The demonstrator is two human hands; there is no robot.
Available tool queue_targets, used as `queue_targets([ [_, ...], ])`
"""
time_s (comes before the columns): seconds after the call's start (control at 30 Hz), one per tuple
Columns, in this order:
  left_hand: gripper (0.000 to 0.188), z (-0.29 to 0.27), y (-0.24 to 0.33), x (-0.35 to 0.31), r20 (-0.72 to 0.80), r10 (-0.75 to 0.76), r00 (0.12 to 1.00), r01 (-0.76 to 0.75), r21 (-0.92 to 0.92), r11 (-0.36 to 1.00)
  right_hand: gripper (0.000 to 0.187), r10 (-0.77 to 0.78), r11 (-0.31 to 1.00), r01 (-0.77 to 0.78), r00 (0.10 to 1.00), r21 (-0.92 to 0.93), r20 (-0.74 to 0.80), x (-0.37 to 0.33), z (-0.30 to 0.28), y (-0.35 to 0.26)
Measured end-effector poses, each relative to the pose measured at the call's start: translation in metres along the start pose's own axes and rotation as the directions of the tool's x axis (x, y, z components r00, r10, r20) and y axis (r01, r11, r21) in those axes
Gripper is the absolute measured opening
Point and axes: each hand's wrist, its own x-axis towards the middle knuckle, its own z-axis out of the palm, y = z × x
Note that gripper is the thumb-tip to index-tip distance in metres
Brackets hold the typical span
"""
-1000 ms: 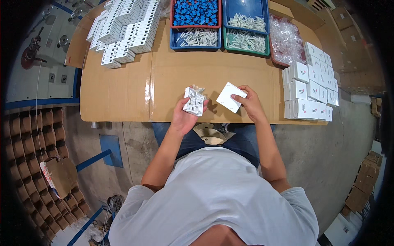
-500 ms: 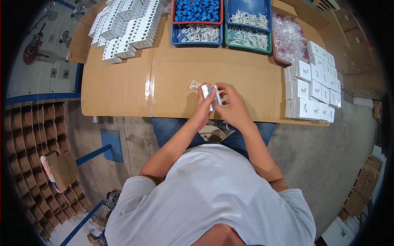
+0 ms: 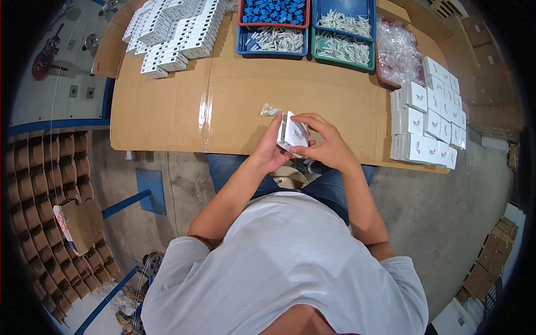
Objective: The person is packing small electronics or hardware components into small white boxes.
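Note:
A small white box (image 3: 295, 133) is held between my two hands over the near edge of the cardboard-covered table. My left hand (image 3: 270, 149) wraps its left side, fingers partly hidden behind it. With thumb and fingers, my right hand (image 3: 329, 146) grips the top and bottom edges of its broad printed face. A narrow gap shows along the box's left side, between that face and the rest; what is inside I cannot make out. Just beyond the box, a small clear plastic bag (image 3: 270, 110) lies on the table, its contents too small to tell.
Stacked white boxes (image 3: 184, 44) stand at the far left, more white boxes (image 3: 427, 120) at the right. Along the back sit a red tray (image 3: 273, 25) of blue parts, blue (image 3: 272, 54) and green trays (image 3: 343, 65) of white pieces, and a tray of clear plastic bags (image 3: 399, 53).
The box has turned so its broad printed face now shows. My right hand has shifted from its upper edge to grip that face at two edges. The view has moved slightly.

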Motion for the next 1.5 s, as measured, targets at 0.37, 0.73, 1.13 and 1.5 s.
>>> queue_targets([
  [0.37,0.068,0.009,0.003,-0.005,-0.082,0.024,0.996,-0.016,0.100,0.995,0.065,0.051,0.998,-0.052,0.999,-0.023,-0.016,-0.001,0.009,0.000],
  [0.73,0.060,0.001,-0.005,-0.002,-0.057,0.106,0.993,-0.100,0.098,0.990,0.072,-0.086,0.980,0.081,0.996,-0.184,-0.017,-0.006,0.010,0.010],
  [1.13,0.031,-0.008,-0.015,-0.007,0.112,0.558,0.822,-0.505,0.596,0.625,0.025,0.172,0.931,0.070,0.781,0.358,-0.600,0.007,0.029,0.035],
  [1.5,0.025,0.017,-0.050,-0.009,0.121,0.607,0.785,-0.523,0.654,0.547,0.058,0.105,0.984,0.064,0.534,0.164,-0.839,0.027,0.037,0.050],
])
